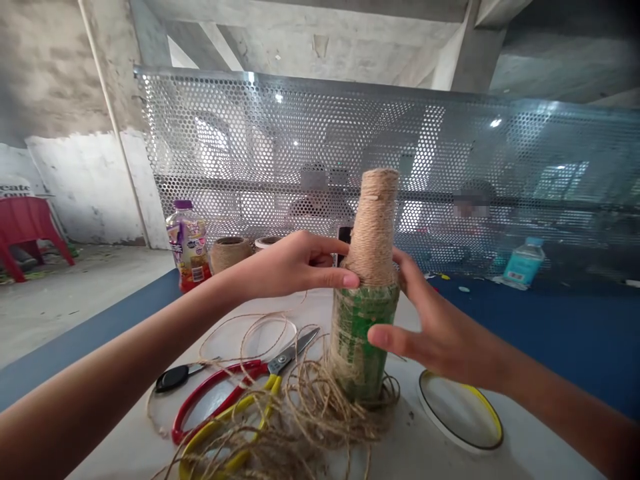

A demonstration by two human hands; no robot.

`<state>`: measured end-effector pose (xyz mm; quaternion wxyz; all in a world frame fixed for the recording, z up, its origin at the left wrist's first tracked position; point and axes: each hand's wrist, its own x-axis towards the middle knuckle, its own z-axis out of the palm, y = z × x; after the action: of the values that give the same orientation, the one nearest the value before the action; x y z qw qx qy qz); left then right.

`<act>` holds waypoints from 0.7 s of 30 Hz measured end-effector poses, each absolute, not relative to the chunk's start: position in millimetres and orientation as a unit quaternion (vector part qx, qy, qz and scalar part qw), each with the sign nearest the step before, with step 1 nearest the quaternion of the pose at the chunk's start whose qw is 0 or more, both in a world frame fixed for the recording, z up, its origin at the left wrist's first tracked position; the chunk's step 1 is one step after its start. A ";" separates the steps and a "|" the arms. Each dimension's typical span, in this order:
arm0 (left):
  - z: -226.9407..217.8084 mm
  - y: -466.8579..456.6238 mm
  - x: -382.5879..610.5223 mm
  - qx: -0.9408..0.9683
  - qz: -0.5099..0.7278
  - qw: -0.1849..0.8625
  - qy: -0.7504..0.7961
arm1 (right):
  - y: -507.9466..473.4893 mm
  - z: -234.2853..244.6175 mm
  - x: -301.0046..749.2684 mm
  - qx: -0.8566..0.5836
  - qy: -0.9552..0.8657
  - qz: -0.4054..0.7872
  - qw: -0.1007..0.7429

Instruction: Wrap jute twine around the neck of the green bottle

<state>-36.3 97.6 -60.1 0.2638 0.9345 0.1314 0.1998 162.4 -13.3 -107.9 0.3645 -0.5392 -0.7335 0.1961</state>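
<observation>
A green glass bottle [361, 337] stands upright on the white table [440, 460], its neck and shoulder wound with jute twine [373, 227]. My left hand [295, 263] has its fingers closed against the lower edge of the wound twine. On the bottle's right side my right hand [430, 327] grips the green body, thumb in front. Loose twine [305, 413] lies in a tangle round the bottle's base.
Scissors with red and yellow handles [235, 393] and a small black-handled tool [175, 378] lie at the left. A round yellow-rimmed lid [463, 410] lies at the right. A juice bottle [189, 247], twine spools [229, 252] and a water bottle [523, 263] stand before a perforated metal screen [280, 153].
</observation>
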 end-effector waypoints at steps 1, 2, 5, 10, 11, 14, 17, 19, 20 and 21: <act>-60.1 97.3 -36.2 0.935 0.202 0.261 0.132 | -12.8 -109.7 161.1 -0.548 -0.732 0.168 0.370; -60.1 97.2 -36.0 0.936 0.203 0.257 0.132 | -12.2 -112.0 159.4 -0.550 -0.728 0.156 0.378; -60.1 98.1 -35.6 0.937 0.203 0.252 0.133 | -11.0 -117.2 154.5 -0.542 -0.706 0.186 0.417; -60.4 100.9 -36.5 0.935 0.200 0.265 0.123 | -12.7 -110.1 155.1 -0.492 -0.703 0.300 0.416; -60.4 101.0 -36.9 0.936 0.200 0.264 0.123 | -13.5 -107.2 156.5 -0.487 -0.709 0.313 0.403; -60.8 101.2 -37.8 0.938 0.201 0.252 0.127 | -16.4 -100.3 160.4 -0.501 -0.735 0.278 0.364; -61.5 102.3 -38.1 0.939 0.209 0.240 0.128 | -17.3 -101.2 161.8 -0.538 -0.741 0.204 0.346; -61.9 103.4 -38.1 0.940 0.213 0.236 0.123 | -15.3 -106.1 161.5 -0.550 -0.730 0.196 0.356; -61.9 103.9 -38.1 0.940 0.215 0.234 0.120 | -13.7 -109.1 161.3 -0.548 -0.724 0.203 0.367; -61.9 104.2 -38.2 0.941 0.219 0.231 0.118 | -12.0 -111.9 161.1 -0.543 -0.718 0.212 0.381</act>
<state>-38.2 104.2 -61.9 0.2313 0.9406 0.1177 0.2187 161.1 -12.0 -111.9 0.3814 -0.5427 -0.7178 0.2118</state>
